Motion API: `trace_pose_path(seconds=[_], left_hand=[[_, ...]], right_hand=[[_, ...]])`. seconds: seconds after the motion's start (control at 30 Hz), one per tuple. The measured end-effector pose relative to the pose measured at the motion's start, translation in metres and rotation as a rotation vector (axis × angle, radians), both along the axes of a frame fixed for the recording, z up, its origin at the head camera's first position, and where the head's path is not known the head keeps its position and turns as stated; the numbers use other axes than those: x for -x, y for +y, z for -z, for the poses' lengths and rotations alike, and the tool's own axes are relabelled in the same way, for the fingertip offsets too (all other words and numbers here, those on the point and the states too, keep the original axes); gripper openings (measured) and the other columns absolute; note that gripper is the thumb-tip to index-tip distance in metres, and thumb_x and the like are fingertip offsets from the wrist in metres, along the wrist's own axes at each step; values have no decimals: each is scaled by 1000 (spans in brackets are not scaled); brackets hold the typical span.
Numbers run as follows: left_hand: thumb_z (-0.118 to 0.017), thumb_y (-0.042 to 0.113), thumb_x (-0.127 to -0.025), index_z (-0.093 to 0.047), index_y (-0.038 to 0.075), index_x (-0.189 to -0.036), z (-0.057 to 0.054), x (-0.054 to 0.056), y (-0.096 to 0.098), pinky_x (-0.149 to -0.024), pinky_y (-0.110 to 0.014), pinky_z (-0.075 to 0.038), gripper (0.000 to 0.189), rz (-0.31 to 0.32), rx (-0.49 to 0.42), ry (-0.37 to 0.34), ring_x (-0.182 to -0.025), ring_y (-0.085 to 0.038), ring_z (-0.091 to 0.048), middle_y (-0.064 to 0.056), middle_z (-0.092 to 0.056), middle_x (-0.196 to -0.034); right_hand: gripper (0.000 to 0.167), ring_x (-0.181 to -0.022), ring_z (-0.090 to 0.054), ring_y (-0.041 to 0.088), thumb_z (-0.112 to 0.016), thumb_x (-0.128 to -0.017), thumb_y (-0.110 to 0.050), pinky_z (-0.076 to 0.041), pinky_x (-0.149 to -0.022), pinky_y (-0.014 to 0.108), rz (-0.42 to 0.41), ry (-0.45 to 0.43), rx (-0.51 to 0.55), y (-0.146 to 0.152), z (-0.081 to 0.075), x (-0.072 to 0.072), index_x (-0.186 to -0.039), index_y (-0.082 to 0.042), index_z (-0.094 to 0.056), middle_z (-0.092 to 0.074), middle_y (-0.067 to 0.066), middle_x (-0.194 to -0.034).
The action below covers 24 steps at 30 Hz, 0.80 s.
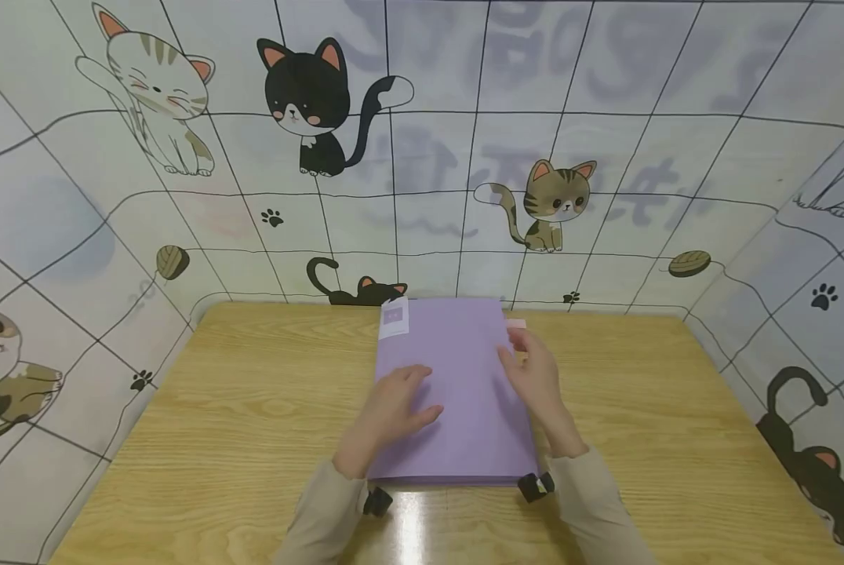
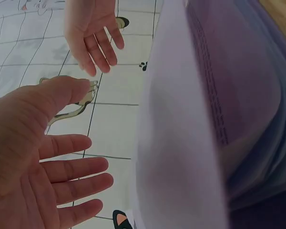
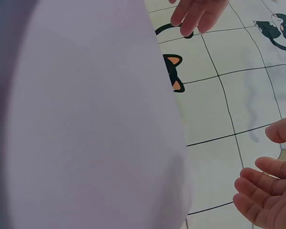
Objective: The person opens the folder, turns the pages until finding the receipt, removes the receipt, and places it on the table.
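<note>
A purple document folder (image 1: 464,424) lies on the table, its cover facing up and a white label (image 1: 402,323) at its top left corner. My left hand (image 1: 392,404) is over the folder's left side with fingers apart, holding nothing. Over the right edge is my right hand (image 1: 538,377), its fingers loosely bent and empty. In the left wrist view, layered sleeves or pages (image 2: 271,157) show inside the folder beneath its cover. Both wrist views show relaxed fingers apart from the cover.
The wooden table (image 1: 267,392) extends on both sides of the folder. A cloth or sheet printed with cats and grid lines (image 1: 436,220) stands behind and at both sides. A small pale pink tab (image 1: 517,323) sticks out by the folder's upper right edge.
</note>
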State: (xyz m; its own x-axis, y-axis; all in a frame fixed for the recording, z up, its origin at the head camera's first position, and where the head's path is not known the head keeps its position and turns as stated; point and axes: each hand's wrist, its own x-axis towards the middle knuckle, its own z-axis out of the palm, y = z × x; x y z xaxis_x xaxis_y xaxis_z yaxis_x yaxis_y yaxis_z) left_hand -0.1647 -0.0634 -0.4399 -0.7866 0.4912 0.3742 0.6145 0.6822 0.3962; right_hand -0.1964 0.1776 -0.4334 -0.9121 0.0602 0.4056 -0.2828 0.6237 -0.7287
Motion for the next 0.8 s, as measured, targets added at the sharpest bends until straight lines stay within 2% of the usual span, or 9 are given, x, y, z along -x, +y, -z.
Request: trace_pose_path(seconds=[0.13, 0.27, 0.37, 0.53, 0.8], left_hand=[[-73, 30, -78, -56, -3, -118, -1, -6, 4, -95, -41, -43, 55, 38, 10, -67, -110, -32, -55, -17, -61, -116], [-73, 34, -77, -55, -3, -119, 0, -14, 9, -97, -39, -42, 58, 65, 43, -107, -112, -30, -54, -17, -60, -117], [-73, 35, -77, -56, -2, -119, 4, -18, 12, -97, -37, -42, 60, 76, 72, -112, -112, -28, -54, -15, -60, -117], [-74, 36, -75, -58, -2, -117, 10, -25, 18, -97, -35, -43, 58, 97, 93, -95, -110, -26, -54, -13, -59, -116], [-77, 38, -72, -59, -3, -117, 14, -35, 25, -95, -32, -44, 64, 135, 95, -68, -107, -24, -54, -12, -57, -115]], right_hand=[[28, -95, -60, 32, -63, -86, -6, -51, -76, 40, 15, -94, 134, 4, 6, 0, -112, 5, -60, -63, 22, -105], [28, -93, -59, 28, -62, -87, -4, -49, -73, 24, 38, -156, 196, 8, 10, 0, -113, 5, -59, -63, 19, -102], [28, -92, -59, 27, -62, -87, -3, -47, -72, 16, 33, -177, 229, 11, 13, -1, -113, 6, -59, -63, 20, -101], [27, -93, -59, 26, -61, -87, -3, -46, -73, 14, 40, -204, 264, 14, 19, -1, -112, 7, -59, -63, 22, -103], [27, -88, -55, 10, -59, -89, -5, -46, -71, 14, 62, -310, 386, 21, 29, 0, -114, 5, -58, -60, 21, -110]])
